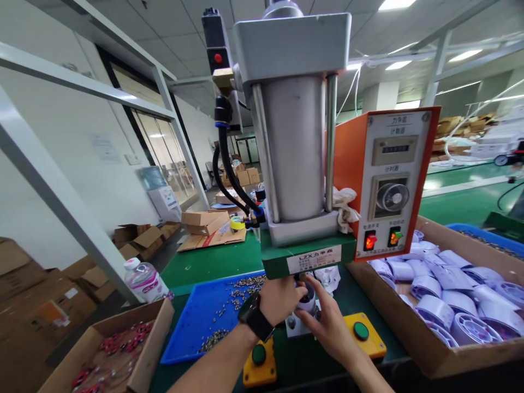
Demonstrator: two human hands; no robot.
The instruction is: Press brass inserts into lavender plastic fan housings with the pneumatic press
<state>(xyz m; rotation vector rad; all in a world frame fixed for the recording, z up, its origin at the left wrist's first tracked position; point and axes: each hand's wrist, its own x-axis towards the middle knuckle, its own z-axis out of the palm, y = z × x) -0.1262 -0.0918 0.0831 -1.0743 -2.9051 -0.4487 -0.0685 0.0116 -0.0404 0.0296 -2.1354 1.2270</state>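
Note:
Beneath the head of a pneumatic press [292, 147], a pale lilac round plastic housing [307, 305] stands on the metal base [297, 326]. My right hand [329, 322] curls its thumb and fingers around the housing's right and front sides. From the left, my left hand [280, 300], with a dark watch on its wrist, reaches over the housing's top. Its fingertips are pinched together at the opening, and whatever they hold is hidden. Yellow button boxes with green buttons sit on either side, one on the left [261, 368] and one on the right [364, 334].
A blue tray [188, 322] with many small metal parts lies left. The cardboard box [153, 338] beside it holds red-and-black pieces. At right, another box [409, 349] is full of lilac housings [436, 308]. An orange control box [385, 185] adjoins the press; a bottle [145, 281] stands left.

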